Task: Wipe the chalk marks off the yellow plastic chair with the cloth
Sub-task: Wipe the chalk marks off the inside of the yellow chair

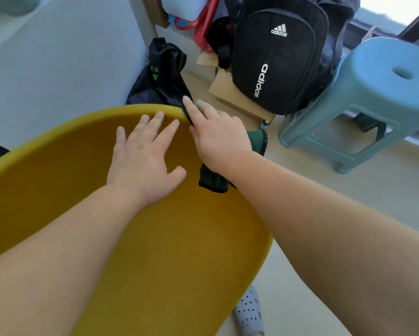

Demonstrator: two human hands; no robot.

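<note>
The yellow plastic chair [169, 238] fills the lower left of the head view, its curved rim running across the middle. My left hand [143, 156] lies flat on the chair's surface just inside the rim, fingers spread. My right hand [215, 137] presses a dark green cloth [213, 178] against the right part of the rim, fingers straight and pointing away from me. Most of the cloth is hidden under that hand; one end hangs inside the chair, another shows past the rim. I see no chalk marks on the visible yellow surface.
A black backpack [276, 61] leans on a cardboard box [237, 98] beyond the chair. A blue plastic stool [373, 93] stands at the right. A dark bag [160, 76] lies by the grey wall [58, 57]. A grey perforated shoe [249, 311] is on the floor below.
</note>
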